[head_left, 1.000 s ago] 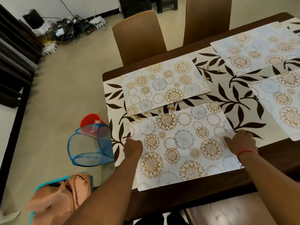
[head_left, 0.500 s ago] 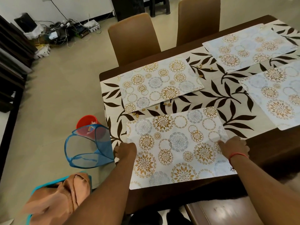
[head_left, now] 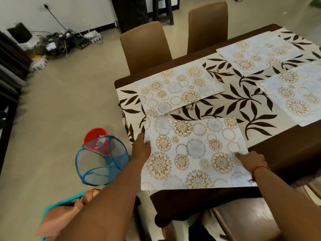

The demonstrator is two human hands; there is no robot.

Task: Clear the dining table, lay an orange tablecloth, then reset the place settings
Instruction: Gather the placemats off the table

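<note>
Between the two hands, the near placemat [head_left: 194, 153] is gripped by its side edges: left hand [head_left: 141, 150] pinches the left edge, right hand [head_left: 251, 160] the right edge, its fingers [head_left: 240, 155] on the mat's top. It overhangs the near edge of the tabletop [head_left: 286, 150], above a leaf-print runner [head_left: 243, 103]. Three more placemats lie beyond. No legible writing is visible. Left on the floor stand a blue mesh basket [head_left: 100, 164] and a red bucket [head_left: 95, 134].

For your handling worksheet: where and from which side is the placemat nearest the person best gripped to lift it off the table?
Grip the nearest placemat by its two short side edges, pinching from left and right, as the left hand and right hand do. It is thin, flat and wide, so probably sags if held one-sided.
</note>
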